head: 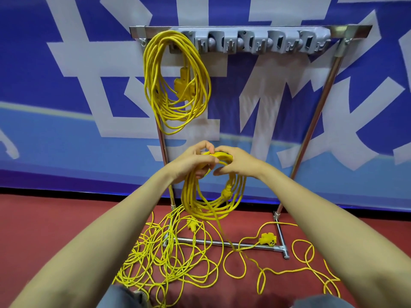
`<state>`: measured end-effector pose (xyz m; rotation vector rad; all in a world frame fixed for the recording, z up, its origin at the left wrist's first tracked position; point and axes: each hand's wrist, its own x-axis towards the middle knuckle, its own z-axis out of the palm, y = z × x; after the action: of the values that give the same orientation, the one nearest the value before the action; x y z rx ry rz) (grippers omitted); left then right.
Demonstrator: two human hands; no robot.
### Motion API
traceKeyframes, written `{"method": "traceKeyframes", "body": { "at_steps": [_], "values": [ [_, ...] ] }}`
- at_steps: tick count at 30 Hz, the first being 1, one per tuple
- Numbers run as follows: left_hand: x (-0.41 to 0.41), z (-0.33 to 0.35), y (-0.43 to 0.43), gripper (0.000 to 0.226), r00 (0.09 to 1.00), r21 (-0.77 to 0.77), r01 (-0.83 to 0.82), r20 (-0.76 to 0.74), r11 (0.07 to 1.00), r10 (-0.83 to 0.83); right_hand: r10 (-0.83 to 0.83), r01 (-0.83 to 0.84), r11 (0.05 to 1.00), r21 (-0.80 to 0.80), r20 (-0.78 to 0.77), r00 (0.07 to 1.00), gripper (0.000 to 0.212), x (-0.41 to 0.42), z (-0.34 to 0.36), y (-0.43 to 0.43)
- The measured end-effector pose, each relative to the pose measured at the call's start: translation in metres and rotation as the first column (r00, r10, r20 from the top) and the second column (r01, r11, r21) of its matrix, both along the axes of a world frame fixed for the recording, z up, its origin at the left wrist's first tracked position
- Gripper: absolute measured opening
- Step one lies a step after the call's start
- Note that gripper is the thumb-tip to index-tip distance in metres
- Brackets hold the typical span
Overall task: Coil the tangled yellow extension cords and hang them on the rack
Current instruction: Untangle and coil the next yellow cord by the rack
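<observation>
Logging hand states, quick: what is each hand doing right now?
Left hand: closed, holding the top of the yellow cord coil.
Right hand: closed, holding the same coil.

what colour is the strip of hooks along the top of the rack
Grey hook strip on the silver metal rack, clearest in the head view.

Large white characters on blue banner (333, 112), cropped, none readable, no other text

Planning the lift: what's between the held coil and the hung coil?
Head view: between held coil and hung coil, only rack post and banner; no cord.
</observation>
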<state>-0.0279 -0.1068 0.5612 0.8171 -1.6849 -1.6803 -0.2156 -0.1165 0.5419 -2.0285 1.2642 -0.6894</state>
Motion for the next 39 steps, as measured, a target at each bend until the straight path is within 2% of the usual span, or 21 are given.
{"method": "traceKeyframes", "body": {
  "at_steps": [2, 3, 6, 10, 13, 16, 19, 21, 23, 25, 28, 29, 32, 36, 39],
  "values": [
    [0.003, 0.002, -0.001, 0.024, 1.000, -0.002, 0.016, 0.025, 1.000, -0.016, -0.012, 0.013, 1.000, 0.013, -0.047, 0.999, 0.022, -0.004, 0.005, 0.002],
    [0.005, 0.003, -0.001, 0.027, 0.999, -0.009, 0.020, 0.044, 1.000, -0.019, -0.023, 0.023, 1.000, -0.003, -0.085, 0.996, 0.020, -0.008, 0.006, 0.002],
    [0.006, 0.002, -0.002, 0.035, 0.989, -0.026, 0.024, 0.145, 0.999, -0.020, -0.035, 0.034, 0.999, -0.008, -0.172, 0.984, 0.024, -0.018, 0.009, 0.004],
    [0.002, 0.002, -0.002, 0.012, 0.967, -0.032, 0.036, 0.254, 0.999, -0.027, -0.110, 0.100, 0.993, -0.057, -0.209, 0.972, 0.034, -0.026, 0.007, 0.006],
    [0.001, 0.001, 0.000, 0.004, 0.971, -0.045, -0.008, 0.240, 0.999, 0.018, -0.182, 0.129, 0.977, -0.171, -0.351, 0.918, 0.028, -0.032, 0.007, 0.004],
    [-0.001, 0.000, 0.000, 0.008, 0.976, -0.093, -0.059, 0.205, 0.994, 0.077, -0.176, 0.147, 0.984, -0.103, -0.404, 0.897, 0.036, -0.039, 0.002, 0.002],
    [-0.001, 0.001, 0.000, 0.013, 0.982, -0.088, -0.116, 0.140, 0.989, 0.128, -0.118, 0.137, 0.987, 0.087, -0.197, 0.973, 0.048, -0.045, -0.005, 0.006],
    [0.002, 0.003, 0.000, 0.017, 0.983, -0.074, -0.138, 0.113, 0.988, 0.146, -0.119, 0.115, 0.973, 0.201, 0.008, 0.993, 0.033, -0.046, -0.007, 0.012],
    [0.004, 0.004, 0.000, 0.015, 0.985, -0.075, -0.135, 0.097, 0.988, 0.142, -0.154, 0.116, 0.957, 0.265, 0.126, 0.980, 0.017, -0.048, -0.010, 0.014],
    [0.007, 0.003, 0.000, 0.013, 0.986, -0.082, -0.140, 0.077, 0.987, 0.146, -0.205, 0.126, 0.940, 0.318, 0.227, 0.952, 0.022, -0.050, -0.013, 0.013],
    [0.008, 0.003, 0.002, 0.013, 0.988, -0.090, -0.141, 0.051, 0.986, 0.146, -0.327, 0.170, 0.908, 0.384, 0.393, 0.859, 0.029, -0.051, -0.014, 0.012],
    [0.007, 0.004, 0.003, 0.013, 0.989, -0.094, -0.136, 0.041, 0.986, 0.140, -0.341, 0.177, 0.905, 0.386, 0.414, 0.844, 0.027, -0.051, -0.013, 0.012],
    [0.007, 0.008, 0.005, 0.015, 0.993, -0.090, -0.121, -0.009, 0.989, 0.120, -0.290, 0.155, 0.919, 0.362, 0.355, 0.889, 0.026, -0.047, -0.014, 0.014],
    [0.011, 0.015, 0.002, 0.017, 0.994, -0.074, -0.099, -0.063, 0.992, 0.094, -0.307, 0.144, 0.885, 0.442, 0.323, 0.895, 0.034, -0.049, -0.023, 0.016],
    [0.014, 0.016, 0.000, 0.017, 0.994, -0.078, -0.102, -0.049, 0.992, 0.098, -0.261, 0.117, 0.889, 0.443, 0.280, 0.924, 0.017, -0.053, -0.032, 0.013]
  ]
}}
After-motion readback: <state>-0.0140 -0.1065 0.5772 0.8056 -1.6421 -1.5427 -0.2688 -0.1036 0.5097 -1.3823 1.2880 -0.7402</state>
